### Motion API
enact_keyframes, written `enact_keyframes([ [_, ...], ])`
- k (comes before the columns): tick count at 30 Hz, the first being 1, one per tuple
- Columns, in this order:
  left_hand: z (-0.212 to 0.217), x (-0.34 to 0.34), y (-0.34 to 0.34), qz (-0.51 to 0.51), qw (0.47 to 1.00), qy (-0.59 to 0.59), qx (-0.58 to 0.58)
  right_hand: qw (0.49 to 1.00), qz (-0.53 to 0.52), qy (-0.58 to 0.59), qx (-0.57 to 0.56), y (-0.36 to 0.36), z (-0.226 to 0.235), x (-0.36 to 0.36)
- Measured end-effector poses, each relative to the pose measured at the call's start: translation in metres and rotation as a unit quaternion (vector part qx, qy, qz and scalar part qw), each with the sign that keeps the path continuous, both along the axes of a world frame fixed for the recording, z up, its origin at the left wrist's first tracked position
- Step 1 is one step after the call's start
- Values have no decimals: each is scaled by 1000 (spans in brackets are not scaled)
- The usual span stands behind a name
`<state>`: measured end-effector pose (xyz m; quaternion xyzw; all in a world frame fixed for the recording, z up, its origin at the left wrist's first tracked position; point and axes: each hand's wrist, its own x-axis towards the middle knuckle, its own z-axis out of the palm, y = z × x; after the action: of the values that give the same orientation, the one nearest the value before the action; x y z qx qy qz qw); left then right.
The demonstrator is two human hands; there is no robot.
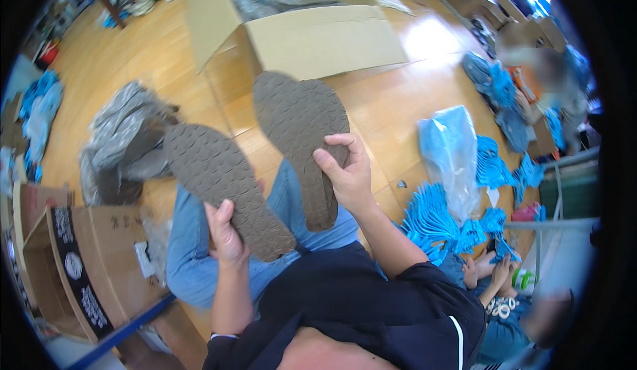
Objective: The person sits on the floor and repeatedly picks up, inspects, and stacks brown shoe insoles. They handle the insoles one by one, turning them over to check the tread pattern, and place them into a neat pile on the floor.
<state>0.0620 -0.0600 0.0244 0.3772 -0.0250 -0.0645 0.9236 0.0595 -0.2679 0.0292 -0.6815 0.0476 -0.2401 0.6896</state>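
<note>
My left hand [229, 234] grips a grey-brown shoe sole [222, 181] by its edge, thumb on top; small curved marks cover its face. In my right hand [348, 174] are more soles [298, 121] of the same colour, at least two overlapping, their toe ends fanned apart and pointing away from me. The thumb and fingers pinch them at the right edge. Both hands hold the soles above my lap, over my jeans [199, 237]. The two sets are apart, side by side.
Ahead stands an open cardboard box [325, 42] with plastic-wrapped contents. A grey plastic bag [129, 138] lies left, above another carton [106, 250]. To the right are blue strap-like pieces [431, 217] and a clear bag [451, 158]. Another person's hands [501, 274] work at lower right.
</note>
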Motion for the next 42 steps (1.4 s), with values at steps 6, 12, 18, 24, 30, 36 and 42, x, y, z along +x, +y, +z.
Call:
enact_keyframes([
  [6, 1, -5, 15, 64, 998, 14, 9, 989, 141, 31, -19, 47, 5, -2],
  [12, 0, -7, 21, 91, 995, 25, 17, 987, 130, 5, -90, 52, 5, -1],
  [18, -2, -8, 16, 105, 993, 36, 26, 946, 98, 67, 303, 20, 21, 12],
  [24, 1, -6, 7, 87, 995, 12, 41, 782, 255, 161, 546, 22, 14, 0],
  [30, 1, -14, 16, 63, 997, 32, 14, 853, 260, 222, 396, 28, 7, 6],
  [36, -4, -21, 37, 103, 994, 43, -3, 860, 266, 249, 358, 25, 3, 14],
  [42, -10, -24, 35, 84, 995, 59, 8, 889, 196, 271, 312, 1, -4, 13],
])
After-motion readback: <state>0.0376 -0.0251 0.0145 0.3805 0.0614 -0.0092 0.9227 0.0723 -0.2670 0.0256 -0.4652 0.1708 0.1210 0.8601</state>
